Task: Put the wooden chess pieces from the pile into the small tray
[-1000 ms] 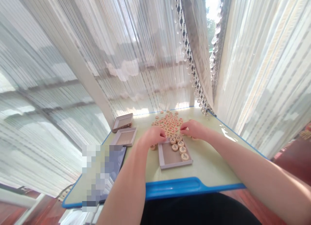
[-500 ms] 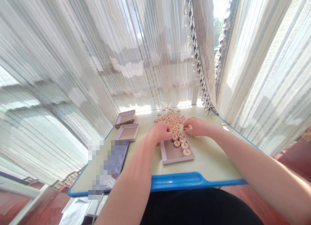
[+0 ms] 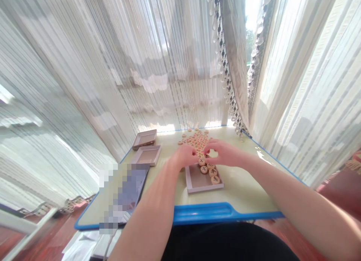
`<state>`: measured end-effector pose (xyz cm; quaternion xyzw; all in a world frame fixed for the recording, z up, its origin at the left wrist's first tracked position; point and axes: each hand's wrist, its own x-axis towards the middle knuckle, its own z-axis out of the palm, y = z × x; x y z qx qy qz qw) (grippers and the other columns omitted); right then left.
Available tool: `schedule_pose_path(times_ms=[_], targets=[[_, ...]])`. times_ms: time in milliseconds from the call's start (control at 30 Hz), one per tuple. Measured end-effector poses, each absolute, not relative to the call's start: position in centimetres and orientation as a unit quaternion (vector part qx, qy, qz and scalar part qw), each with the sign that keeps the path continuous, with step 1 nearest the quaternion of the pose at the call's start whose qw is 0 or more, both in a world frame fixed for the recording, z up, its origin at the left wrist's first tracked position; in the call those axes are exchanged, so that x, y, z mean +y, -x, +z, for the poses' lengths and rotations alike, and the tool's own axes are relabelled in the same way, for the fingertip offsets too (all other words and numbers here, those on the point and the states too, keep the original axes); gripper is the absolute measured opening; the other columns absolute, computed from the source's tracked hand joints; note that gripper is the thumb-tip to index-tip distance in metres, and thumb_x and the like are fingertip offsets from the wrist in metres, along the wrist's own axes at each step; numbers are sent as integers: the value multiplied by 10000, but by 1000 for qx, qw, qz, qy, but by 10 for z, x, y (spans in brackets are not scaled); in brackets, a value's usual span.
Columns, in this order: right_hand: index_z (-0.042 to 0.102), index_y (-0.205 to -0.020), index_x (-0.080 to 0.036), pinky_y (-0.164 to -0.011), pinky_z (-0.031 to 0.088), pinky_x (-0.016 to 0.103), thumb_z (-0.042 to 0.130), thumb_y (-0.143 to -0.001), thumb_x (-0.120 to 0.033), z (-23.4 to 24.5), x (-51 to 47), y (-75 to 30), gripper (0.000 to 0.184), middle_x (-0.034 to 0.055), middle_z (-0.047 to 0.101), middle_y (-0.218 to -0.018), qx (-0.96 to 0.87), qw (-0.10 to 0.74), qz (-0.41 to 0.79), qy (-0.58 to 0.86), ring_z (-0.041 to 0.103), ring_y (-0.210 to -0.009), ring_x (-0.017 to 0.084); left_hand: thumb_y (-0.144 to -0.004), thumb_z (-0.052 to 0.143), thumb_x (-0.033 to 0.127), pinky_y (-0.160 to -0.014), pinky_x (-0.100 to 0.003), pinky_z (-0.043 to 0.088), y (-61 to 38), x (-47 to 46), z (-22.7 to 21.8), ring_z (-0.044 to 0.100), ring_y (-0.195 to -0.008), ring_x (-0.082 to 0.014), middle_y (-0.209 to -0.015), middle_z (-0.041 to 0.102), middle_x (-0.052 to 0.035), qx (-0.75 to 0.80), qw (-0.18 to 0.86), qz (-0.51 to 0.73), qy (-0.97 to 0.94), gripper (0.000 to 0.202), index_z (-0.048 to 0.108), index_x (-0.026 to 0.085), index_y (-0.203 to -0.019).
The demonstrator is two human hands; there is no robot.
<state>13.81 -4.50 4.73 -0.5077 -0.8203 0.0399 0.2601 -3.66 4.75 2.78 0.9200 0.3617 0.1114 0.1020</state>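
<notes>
A shallow cardboard box lies on the table in front of me, with several round wooden Chinese chess pieces with black characters along its right side. My left hand is at the box's far left corner, fingers curled; whatever they close on is hidden. Over the far right part of the box, my right hand bends thumb and forefinger around a black-marked piece, partly covered by the fingertips. Just beyond both hands spreads a heap of red-marked pieces.
Left of the heap are a shallow box tray and another box part behind it. A tablet-like flat device, partly blurred out, lies at the left. The blue-rimmed table stands against sheer curtains.
My right hand has moved left and nearer, from beside the heap to over the box with the piece. My left hand stays at the box corner. The view has shifted slightly.
</notes>
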Motion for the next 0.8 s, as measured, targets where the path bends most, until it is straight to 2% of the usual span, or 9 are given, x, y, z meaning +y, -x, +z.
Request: schedule_pose_path(times_ms=[133, 267, 567, 800], targets=[[644, -786, -210, -719, 416, 286, 623, -691, -291, 44, -55, -119, 127, 26, 612, -820, -838, 228, 35, 495, 540, -819, 181, -633, 427, 214, -457, -234, 229, 36, 48, 29, 351, -490, -83, -480, 407, 31, 353, 98, 118, -923, 168, 467, 155, -481], [658, -775, -216, -685, 405, 286, 623, -688, -323, 33, -52, -115, 142, 28, 605, -805, -845, 192, 12, 498, 537, -796, 186, -629, 408, 179, -471, -233, 237, 36, 48, 31, 352, -490, -86, -470, 394, 27, 353, 94, 120, -923, 169, 444, 155, -466], [677, -802, -226, -691, 392, 286, 594, -696, -312, 29, -49, -117, 160, 36, 602, -813, -841, 172, -15, 513, 532, -810, 192, -640, 428, 190, -487, -233, 255, 33, 51, 27, 390, -506, -97, -533, 518, 12, 360, 56, 105, -925, 178, 562, 165, -525], [671, -790, -238, -671, 382, 273, 582, -700, -305, 33, -52, -117, 144, 20, 601, -806, -839, 164, -26, 518, 528, -788, 182, -628, 432, 182, -472, -222, 275, 34, 49, 29, 432, -518, -99, -540, 546, 14, 358, 66, 101, -926, 183, 602, 163, -562]])
